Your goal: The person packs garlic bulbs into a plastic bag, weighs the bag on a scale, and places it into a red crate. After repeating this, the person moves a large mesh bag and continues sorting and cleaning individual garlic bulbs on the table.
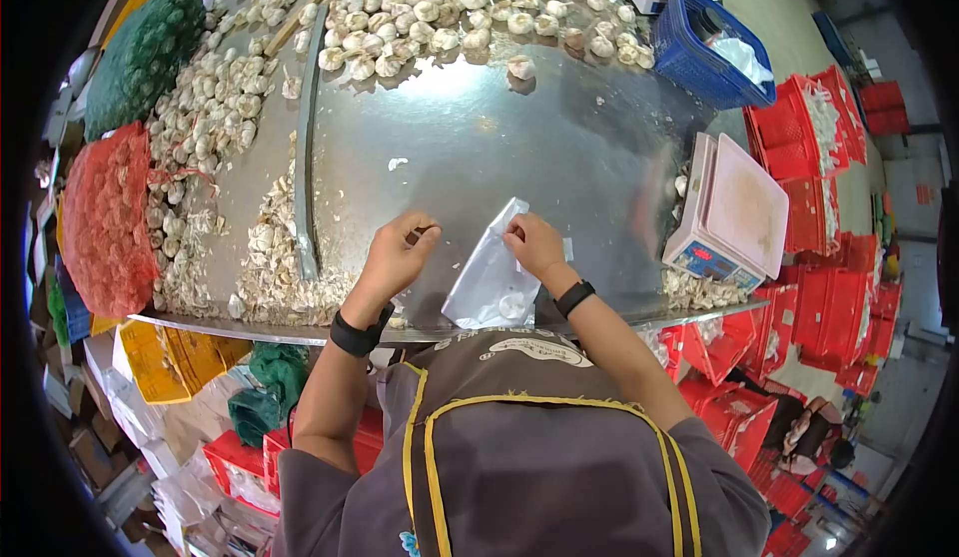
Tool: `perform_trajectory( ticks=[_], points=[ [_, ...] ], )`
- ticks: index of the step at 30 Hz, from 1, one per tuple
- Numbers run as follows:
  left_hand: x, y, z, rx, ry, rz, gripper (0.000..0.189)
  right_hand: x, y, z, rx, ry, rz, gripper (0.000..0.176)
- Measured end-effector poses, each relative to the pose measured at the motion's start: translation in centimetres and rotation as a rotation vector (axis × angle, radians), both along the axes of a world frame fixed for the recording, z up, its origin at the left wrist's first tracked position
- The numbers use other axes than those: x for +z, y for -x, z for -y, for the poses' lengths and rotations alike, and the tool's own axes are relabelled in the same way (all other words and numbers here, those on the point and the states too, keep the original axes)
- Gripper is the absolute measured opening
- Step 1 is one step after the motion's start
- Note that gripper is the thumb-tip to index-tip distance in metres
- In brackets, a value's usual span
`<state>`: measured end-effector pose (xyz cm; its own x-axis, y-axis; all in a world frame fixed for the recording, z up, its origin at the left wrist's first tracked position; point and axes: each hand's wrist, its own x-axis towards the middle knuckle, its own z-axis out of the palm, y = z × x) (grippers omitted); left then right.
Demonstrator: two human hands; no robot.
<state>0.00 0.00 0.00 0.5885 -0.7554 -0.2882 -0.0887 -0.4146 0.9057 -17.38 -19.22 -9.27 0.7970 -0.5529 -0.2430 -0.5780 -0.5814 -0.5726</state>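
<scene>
Pinching a translucent plastic bag (487, 275) near its upper edge with the right hand (534, 244); lying left of and bodyward from that hand, above the counter (400, 127). Probably handling light, limp, slippery; best being gripped by that edge. Curling the left hand (402, 255) nearby, hiding whether pinching anything: impossible to tell.

I wear 2 black wristbands (361, 333), a dark grey short-sleeved top (315, 507) and a brownish apron (549, 467) with yellow trim (432, 457).
</scene>
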Motion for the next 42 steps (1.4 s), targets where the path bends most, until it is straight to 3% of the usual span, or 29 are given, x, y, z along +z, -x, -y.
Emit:
perform_trajectory(
  ticks=[6, 8, 9, 11, 13, 15, 19, 21, 25, 27, 28, 29, 31, 33, 35, 36, 39, 40, 42],
  points=[
    [-0.9, 1.0, -0.5, -0.026, -0.046, 0.015, 0.020, 3.9, 1.5, -0.9, -0.015, -0.063, 0.251, 0.012],
    [-0.6, 2.2, 0.7, -0.132, 0.073, 0.144, 0.027, 6.2, 1.8, -1.4, -0.034, -0.303, 0.281, 0.013],
    [-0.4, 2.9, 1.6, -0.138, 0.078, 0.145, 0.027, 6.6, 2.1, -1.4, -0.039, -0.298, 0.283, 0.013],
    [0.3, 4.3, 3.1, -0.255, 0.247, 0.247, 0.034, 7.3, 2.5, -1.5, 0.165, 0.037, 0.524, 0.014],
    [-1.7, 4.3, 4.1, -0.315, 0.304, 0.243, 0.037, 8.7, 3.0, -1.6, 0.187, -0.058, 0.499, 0.015],
    [-2.6, 4.0, 4.9, -0.337, -0.005, -0.096, 0.028, 9.5, 3.2, -1.8, 0.055, -0.280, 0.608, 0.017],
    [-2.5, 4.1, 5.6, -0.200, 0.120, -0.259, 0.022, 9.2, 3.1, -1.7, 0.004, -0.160, 0.647, 0.016],
    [-1.4, 5.0, 6.1, -0.039, 0.395, -0.325, 0.021, 9.3, 2.8, -2.2, 0.013, -0.076, 0.693, 0.016],
    [-0.7, 5.0, 5.4, -0.207, 0.308, -0.452, 0.024, 9.4, 1.9, -2.5, 0.092, -0.034, 0.726, 0.024],
    [-1.0, 4.7, 5.2, -0.176, 0.211, -0.523, 0.023, 9.3, 1.8, -2.7, 0.011, -0.242, 0.676, 0.037],
    [-1.0, 4.4, 5.4, -0.127, 0.221, -0.287, 0.025, 9.4, 1.5, -2.9, 0.043, -0.285, 0.626, 0.049],
    [-1.0, 4.3, 5.5, -0.114, 0.229, -0.279, 0.025, 8.9, 1.6, -3.2, 0.060, -0.283, 0.630, 0.049],
    [1.3, 3.7, 6.0, -0.075, 0.245, -0.008, 0.027, 6.5, 2.0, -3.5, 0.191, -0.407, 0.113, 0.047],
    [5.7, 4.0, 5.9, -0.076, 0.295, 0.065, 0.026, 3.2, 2.3, -3.2, 0.318, -0.554, -0.112, 0.038],
    [9.4, 4.3, 5.2, -0.260, 0.599, 0.350, 0.021, -3.0, 4.4, -2.8, 0.454, -0.639, 0.252, 0.031],
    [10.7, 4.3, 4.6, -0.246, 0.603, 0.361, 0.021, -1.2, 4.6, -2.2, 0.432, -0.753, 0.220, 0.037],
    [13.2, 4.0, 3.2, -0.332, 0.691, 0.199, 0.016, -0.3, 5.3, 0.2, 0.462, -0.622, 0.154, 0.044],
    [13.8, 3.6, 2.8, -0.287, 0.659, 0.195, 0.016, 2.5, 4.4, 0.5, 0.475, -0.620, 0.062, 0.047],
    [15.0, 2.9, 1.6, -0.149, 0.524, 0.184, 0.019, 2.2, 5.0, 0.7, 0.439, -0.553, 0.004, 0.045]
  ],
)
